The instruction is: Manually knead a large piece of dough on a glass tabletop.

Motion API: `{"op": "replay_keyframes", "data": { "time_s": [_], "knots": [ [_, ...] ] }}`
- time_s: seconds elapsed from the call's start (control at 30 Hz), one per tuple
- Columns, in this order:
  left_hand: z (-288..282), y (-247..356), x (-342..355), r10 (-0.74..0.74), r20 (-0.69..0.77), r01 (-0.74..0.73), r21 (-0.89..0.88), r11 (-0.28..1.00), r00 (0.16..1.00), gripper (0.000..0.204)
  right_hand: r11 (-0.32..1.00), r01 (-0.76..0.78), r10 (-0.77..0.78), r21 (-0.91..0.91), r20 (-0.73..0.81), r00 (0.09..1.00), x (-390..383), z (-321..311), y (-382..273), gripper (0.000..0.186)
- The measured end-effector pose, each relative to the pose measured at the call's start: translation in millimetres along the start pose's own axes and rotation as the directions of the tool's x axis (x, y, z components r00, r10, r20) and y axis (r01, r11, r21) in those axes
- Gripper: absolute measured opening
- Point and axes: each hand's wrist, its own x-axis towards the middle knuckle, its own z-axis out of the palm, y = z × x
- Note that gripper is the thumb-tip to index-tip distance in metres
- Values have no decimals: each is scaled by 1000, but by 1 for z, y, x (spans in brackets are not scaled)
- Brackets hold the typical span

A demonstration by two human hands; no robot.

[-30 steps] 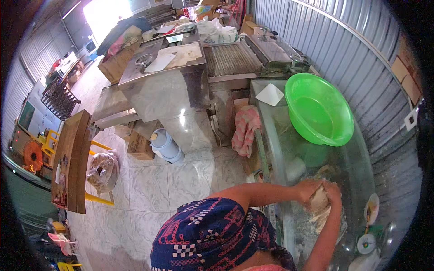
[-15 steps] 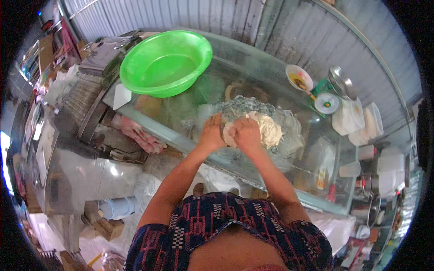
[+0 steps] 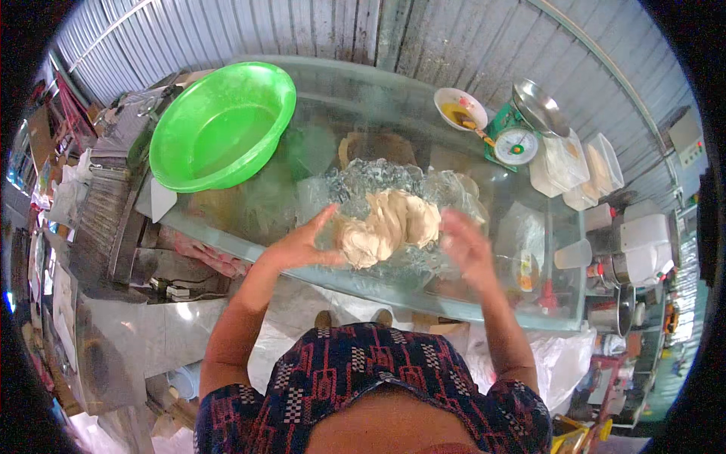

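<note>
A pale, folded lump of dough [image 3: 389, 225] lies on clear plastic sheeting [image 3: 461, 198] over a glass-topped table [image 3: 318, 79]. My left hand [image 3: 306, 240] is at the dough's left end, thumb and fingers spread apart; the fingertips reach its edge, and I cannot tell how firmly they touch. To the right of the dough is my right hand [image 3: 463, 246], blurred by motion, its fingers loosely apart and nothing seen in them. The dough has a twisted ridge in the middle and a rounded lobe on each side.
A large green basin [image 3: 227, 125] stands at the far left of the table. At the far right are a bowl [image 3: 459, 108] of yellow liquid with a brush, a green dial scale [image 3: 516, 144] with a metal pan, and plastic tubs [image 3: 560, 163]. A corrugated wall [image 3: 302, 30] rises behind.
My hands have moved apart from pressing together on the dough's left part. More of the dough now shows between them. The whole view has also shifted and turned a little.
</note>
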Motion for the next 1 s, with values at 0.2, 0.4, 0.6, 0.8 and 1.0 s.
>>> {"op": "replay_keyframes", "data": {
  "time_s": [0.2,0.4,0.6,0.8,1.0],
  "knots": [
    [35,37,56,-251,-230,308,264,914,940,134,932,-354,355,78,-8,935,47,-19,67,53],
    [51,29,73,-364,-339,471,327,819,867,142,810,-578,582,-96,248,774,125,30,36,63],
    [55,27,76,-320,-368,422,239,875,873,146,640,-759,566,121,594,572,155,47,68,60],
    [66,13,71,-178,-451,291,194,937,874,142,934,-286,355,-214,638,683,152,70,61,49],
    [75,9,53,51,-347,115,441,890,936,129,861,254,-157,-441,244,957,53,69,18,48]
  ]
}}
